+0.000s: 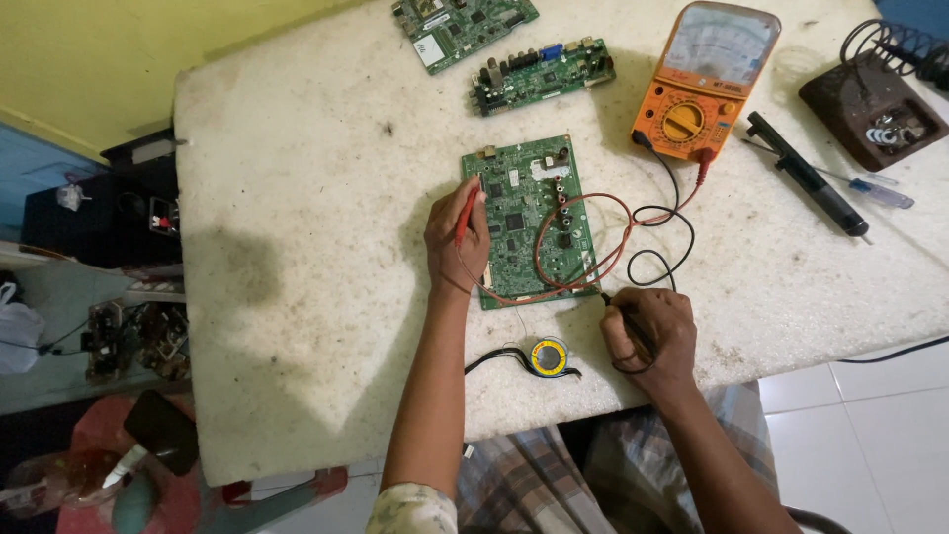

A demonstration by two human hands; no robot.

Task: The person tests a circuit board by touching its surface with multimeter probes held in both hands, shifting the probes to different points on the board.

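Carefully now: my left hand (457, 240) pinches the red probe (466, 214) on the green circuit board's (529, 220) left edge.
My right hand (647, 331) is closed around the black probe (621, 314), just off the board's lower right corner. A slipping red tip could bridge neighbouring contacts; the looped leads (593, 252) draped over the board could snag and tug the orange multimeter (704, 79).

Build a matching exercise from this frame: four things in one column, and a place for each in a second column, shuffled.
Things:
1. red probe
2. black probe
3. orange multimeter
4. solder spool

Places:
A. far side of the table
B. table's near edge, between the forearms
C. left hand
D. right hand

Pairs: 1-C, 2-D, 3-A, 4-B
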